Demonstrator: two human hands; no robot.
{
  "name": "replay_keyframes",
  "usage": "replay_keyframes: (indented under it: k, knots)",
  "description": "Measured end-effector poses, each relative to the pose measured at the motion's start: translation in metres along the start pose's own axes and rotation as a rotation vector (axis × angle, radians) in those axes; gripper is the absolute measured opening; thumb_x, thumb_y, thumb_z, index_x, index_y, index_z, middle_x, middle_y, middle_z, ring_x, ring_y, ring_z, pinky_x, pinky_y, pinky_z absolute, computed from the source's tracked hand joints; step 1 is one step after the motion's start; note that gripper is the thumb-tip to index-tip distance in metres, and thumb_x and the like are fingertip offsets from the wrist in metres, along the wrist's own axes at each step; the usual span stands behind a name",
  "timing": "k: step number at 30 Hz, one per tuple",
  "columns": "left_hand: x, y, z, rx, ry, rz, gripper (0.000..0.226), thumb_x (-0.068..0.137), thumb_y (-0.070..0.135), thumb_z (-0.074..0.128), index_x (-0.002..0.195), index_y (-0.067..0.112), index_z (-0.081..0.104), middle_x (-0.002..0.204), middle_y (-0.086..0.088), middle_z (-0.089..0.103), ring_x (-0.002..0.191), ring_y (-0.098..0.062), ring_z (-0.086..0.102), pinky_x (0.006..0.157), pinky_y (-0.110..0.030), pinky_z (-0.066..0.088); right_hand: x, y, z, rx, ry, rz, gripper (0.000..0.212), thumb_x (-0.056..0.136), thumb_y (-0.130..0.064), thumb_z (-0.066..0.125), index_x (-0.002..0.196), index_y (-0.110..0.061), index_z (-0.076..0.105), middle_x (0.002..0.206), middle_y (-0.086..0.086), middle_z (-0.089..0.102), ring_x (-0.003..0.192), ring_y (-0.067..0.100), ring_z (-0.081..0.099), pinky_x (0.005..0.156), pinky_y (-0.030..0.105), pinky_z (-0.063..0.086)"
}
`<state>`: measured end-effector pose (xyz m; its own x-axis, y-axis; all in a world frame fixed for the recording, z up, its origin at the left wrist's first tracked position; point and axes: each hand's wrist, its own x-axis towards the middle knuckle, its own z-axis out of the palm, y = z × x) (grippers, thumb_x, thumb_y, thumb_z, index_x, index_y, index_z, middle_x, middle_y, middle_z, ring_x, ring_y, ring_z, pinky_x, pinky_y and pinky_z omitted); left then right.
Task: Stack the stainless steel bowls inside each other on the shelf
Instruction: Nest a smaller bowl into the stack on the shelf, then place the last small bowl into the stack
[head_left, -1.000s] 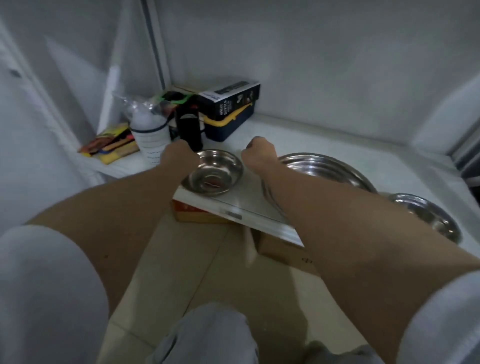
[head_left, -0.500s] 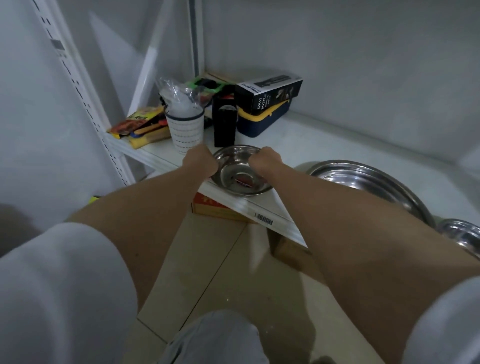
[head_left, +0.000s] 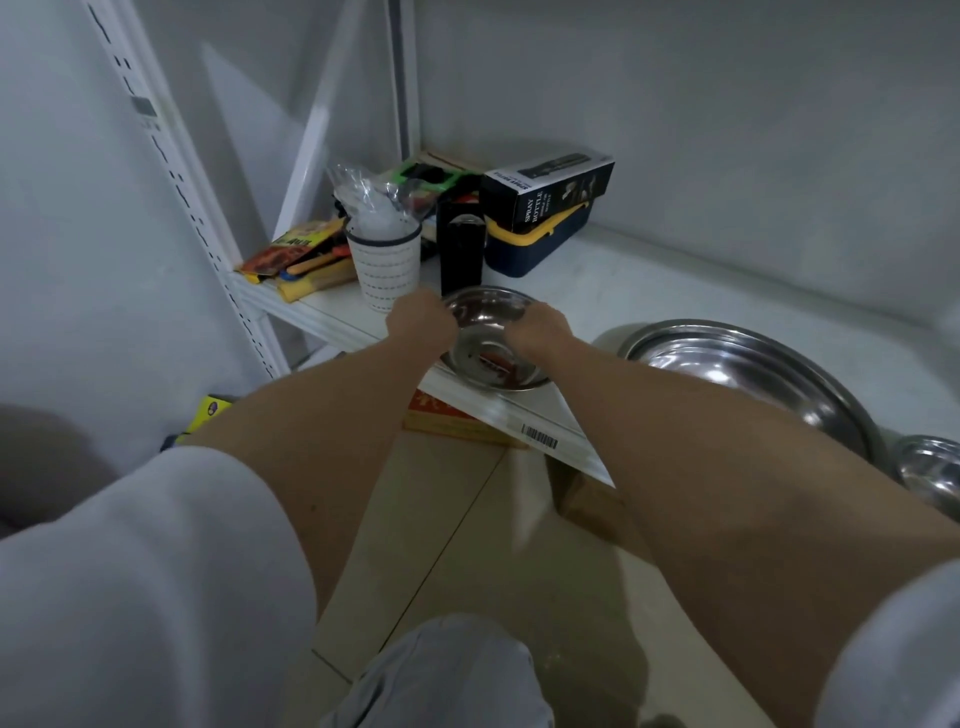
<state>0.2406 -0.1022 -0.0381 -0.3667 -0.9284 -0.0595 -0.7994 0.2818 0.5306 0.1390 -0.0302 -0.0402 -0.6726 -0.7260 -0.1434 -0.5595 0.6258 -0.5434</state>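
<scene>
Head view: both arms reach forward to the white shelf. Left hand grips the left rim of the small steel bowl, fingers curled over the edge; right hand grips the right rim the same way. So both hands are closed on that one bowl. Bowl sits at the front edge of the shelf, tilted slightly toward the camera; can't tell whether it's lifted clear or resting on the surface. Something reddish shows in the bowl bottom, probably a reflection, can't confirm. Large steel bowl stands on the shelf to the right, near the small one but not touching it. A third, smaller bowl sits at the far right, partly cut off by the frame edge and hidden behind the right forearm, just beside the large bowl. Nothing is nested yet: all three bowls are separate. Behind the small bowl: a white cup with dotted lines holding a clear plastic bag, a black cylinder just beside it, a black box labelled "spray bottle" lying on top of a navy box with yellow trim. Flat coloured packets lie at the left end of the shelf. A barcode sticker is on the shelf's front edge. An orange-red box sits below the shelf. Tiled floor underneath.
</scene>
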Motion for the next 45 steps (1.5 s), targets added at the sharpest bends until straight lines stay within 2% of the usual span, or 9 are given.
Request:
replay_keyframes:
  k: [4, 7, 13, 23, 27, 31, 35, 42, 45]
  knots:
    - [0.003, 0.009, -0.012, -0.046, 0.050, -0.003, 0.017, 0.095, 0.008, 0.047, 0.094, 0.000, 0.062, 0.116, -0.018, 0.066, 0.099, -0.029, 0.063, 0.072, -0.030, 0.044, -0.004, -0.008, -0.018, -0.010, 0.214, -0.027, 0.040, 0.088, -0.006, 0.048, 0.127, -0.003, 0.052, 0.127, 0.016, 0.051, 0.119, 0.032, 0.045, 0.094, 0.038, 0.044]
    - [0.001, 0.021, -0.028, -0.065, 0.075, 0.016, 0.024, 0.094, 0.008, 0.047, 0.111, -0.003, 0.061, 0.117, -0.019, 0.065, 0.108, -0.032, 0.063, 0.077, -0.032, 0.049, -0.008, -0.011, -0.041, -0.036, 0.332, -0.030, 0.041, 0.090, -0.005, 0.050, 0.131, -0.005, 0.047, 0.134, 0.015, 0.047, 0.124, 0.032, 0.042, 0.099, 0.039, 0.040]
    - [-0.018, 0.052, -0.034, -0.141, 0.083, 0.057, 0.025, 0.091, 0.009, 0.051, 0.110, -0.003, 0.062, 0.113, -0.019, 0.067, 0.106, -0.034, 0.064, 0.088, -0.038, 0.053, -0.027, 0.010, -0.089, 0.131, 0.383, 0.065, 0.028, 0.092, -0.006, 0.054, 0.120, 0.000, 0.056, 0.125, 0.018, 0.057, 0.112, 0.034, 0.057, 0.087, 0.035, 0.047]
    - [-0.078, 0.155, 0.039, -0.125, -0.137, 0.249, 0.030, 0.092, 0.009, 0.048, 0.113, -0.006, 0.063, 0.118, -0.022, 0.065, 0.111, -0.036, 0.062, 0.082, -0.035, 0.048, -0.075, 0.128, -0.166, 0.057, 0.475, 0.291, 0.028, 0.091, -0.005, 0.053, 0.118, 0.002, 0.058, 0.126, 0.020, 0.061, 0.118, 0.035, 0.058, 0.093, 0.034, 0.047]
    - [-0.096, 0.173, 0.078, -0.067, -0.208, 0.282, 0.025, 0.092, 0.011, 0.052, 0.109, -0.004, 0.062, 0.111, -0.021, 0.067, 0.103, -0.035, 0.065, 0.077, -0.033, 0.049, -0.087, 0.174, -0.171, 0.072, 0.414, 0.375, 0.012, 0.090, -0.003, 0.054, 0.101, -0.005, 0.059, 0.107, 0.015, 0.063, 0.098, 0.030, 0.061, 0.074, 0.028, 0.043]
    - [-0.103, 0.174, 0.101, 0.081, -0.219, 0.305, 0.025, 0.091, 0.010, 0.054, 0.112, -0.001, 0.061, 0.109, -0.019, 0.067, 0.101, -0.034, 0.067, 0.080, -0.034, 0.052, -0.087, 0.202, -0.163, 0.069, 0.312, 0.396, 0.007, 0.089, -0.003, 0.052, 0.084, -0.006, 0.049, 0.098, 0.013, 0.060, 0.085, 0.025, 0.055, 0.073, 0.029, 0.046]
    - [-0.100, 0.167, 0.109, 0.197, -0.165, 0.361, 0.026, 0.089, 0.005, 0.057, 0.112, -0.004, 0.062, 0.110, -0.019, 0.068, 0.104, -0.032, 0.066, 0.084, -0.032, 0.051, -0.084, 0.211, -0.152, 0.034, 0.239, 0.363, 0.002, 0.089, -0.007, 0.052, 0.089, -0.006, 0.050, 0.072, 0.004, 0.048, 0.080, 0.024, 0.052, 0.072, 0.029, 0.044]
    - [-0.108, 0.184, 0.110, 0.195, -0.153, 0.475, 0.009, 0.081, 0.006, 0.058, 0.086, 0.003, 0.064, 0.096, -0.017, 0.070, 0.088, -0.033, 0.067, 0.071, -0.037, 0.054, -0.083, 0.223, -0.163, 0.101, 0.355, 0.370, 0.008, 0.087, -0.010, 0.051, 0.092, -0.005, 0.054, 0.095, 0.015, 0.060, 0.095, 0.033, 0.060, 0.074, 0.033, 0.047]
    - [-0.126, 0.214, 0.123, 0.136, -0.184, 0.584, 0.018, 0.088, 0.010, 0.052, 0.098, 0.001, 0.063, 0.103, -0.020, 0.068, 0.096, -0.037, 0.065, 0.076, -0.041, 0.053, -0.094, 0.249, -0.180, 0.119, 0.401, 0.448, 0.013, 0.087, -0.012, 0.049, 0.096, -0.005, 0.055, 0.107, 0.018, 0.064, 0.100, 0.035, 0.060, 0.073, 0.032, 0.043]
